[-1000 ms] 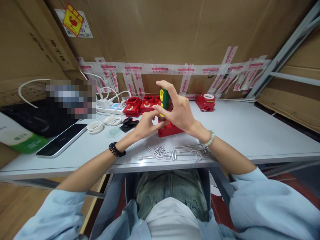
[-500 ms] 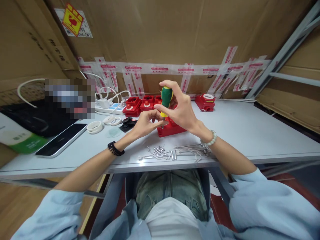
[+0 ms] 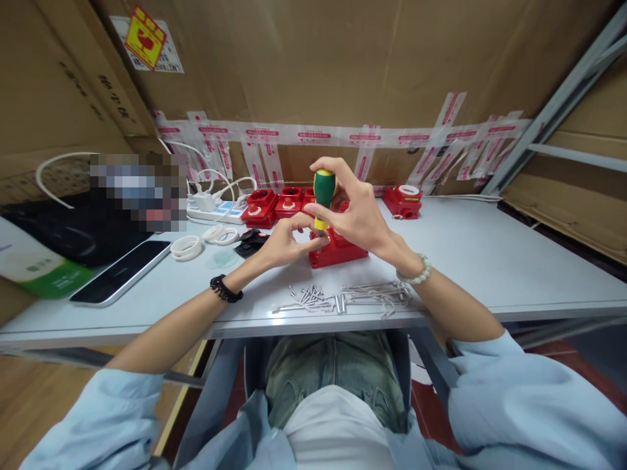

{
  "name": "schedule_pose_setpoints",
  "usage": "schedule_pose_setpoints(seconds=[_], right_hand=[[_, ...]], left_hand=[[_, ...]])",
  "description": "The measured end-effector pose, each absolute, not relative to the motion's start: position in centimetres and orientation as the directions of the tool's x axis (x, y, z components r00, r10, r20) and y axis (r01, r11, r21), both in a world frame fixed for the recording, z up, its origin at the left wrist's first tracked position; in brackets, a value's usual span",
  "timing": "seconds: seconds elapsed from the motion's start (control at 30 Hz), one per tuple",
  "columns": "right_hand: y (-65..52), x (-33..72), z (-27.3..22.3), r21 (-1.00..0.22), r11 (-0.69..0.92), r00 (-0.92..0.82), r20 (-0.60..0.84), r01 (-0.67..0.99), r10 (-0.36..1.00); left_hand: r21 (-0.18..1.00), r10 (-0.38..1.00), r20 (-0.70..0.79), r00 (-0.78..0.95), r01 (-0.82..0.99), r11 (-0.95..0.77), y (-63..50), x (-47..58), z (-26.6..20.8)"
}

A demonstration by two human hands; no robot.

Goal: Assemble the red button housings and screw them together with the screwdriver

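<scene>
My right hand [image 3: 365, 212] is wrapped round the green and yellow handle of a screwdriver [image 3: 324, 196], held upright with its tip down. Below it lies a red box [image 3: 337, 253] on the table, partly covered by my hands. My left hand [image 3: 290, 243] is closed in a pinch at the screwdriver's lower end, by the left side of the red box. What sits between its fingertips is too small to make out. Several loose screws [image 3: 309, 295] lie in front of the box, beside thin metal rods with white cord [image 3: 377, 292] and short metal cylinders [image 3: 339, 303].
Red boxes with round openings [image 3: 259, 209] stand at the back, another [image 3: 401, 201] back right. On the left are white rings [image 3: 186, 248], a black object [image 3: 251, 243], a phone [image 3: 120, 274] and a power strip [image 3: 215, 212]. A cardboard wall [image 3: 313, 65] rises behind.
The screwdriver handle has turned or tilted slightly in my right hand. Both hands stay at the same place over the red box.
</scene>
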State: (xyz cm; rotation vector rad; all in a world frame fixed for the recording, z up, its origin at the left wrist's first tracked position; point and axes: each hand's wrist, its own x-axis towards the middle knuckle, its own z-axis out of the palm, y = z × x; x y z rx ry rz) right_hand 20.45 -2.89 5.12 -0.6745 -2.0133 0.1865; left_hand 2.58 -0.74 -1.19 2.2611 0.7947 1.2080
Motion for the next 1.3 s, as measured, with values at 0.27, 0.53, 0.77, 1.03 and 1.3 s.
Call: schedule_pose_setpoints(seconds=[0.27, 0.53, 0.77, 1.03, 1.3], right_hand=[[-3.0, 20.6, 5.4, -0.358, 0.849, -0.402, 0.763, 0.389, 0.506], [-2.2, 21.7, 6.1, -0.524, 0.838, -0.541, 0.665, 0.153, 0.515], [-1.8, 20.7, 4.6, -0.432, 0.804, -0.301, 0.768, 0.409, 0.566], [-2.4, 21.4, 5.7, -0.470, 0.856, -0.518, 0.688, 0.215, 0.508], [-2.6, 21.0, 5.5, -0.459, 0.832, -0.416, 0.722, 0.310, 0.553]], left_hand=[[0.619, 0.664, 0.594, 0.455, 0.269, -0.738, -0.5, 2.5, -1.4], [0.599, 0.660, 0.549, 0.513, 0.309, -0.739, -0.9, 2.4, -0.6], [0.487, 0.613, 0.546, 0.571, 0.379, -0.787, -0.2, 2.3, -2.1], [0.502, 0.635, 0.400, 0.661, 0.421, -0.755, 0.6, 1.5, -2.6], [0.510, 0.659, 0.439, 0.611, 0.435, -0.742, 0.7, 1.6, -2.8]])
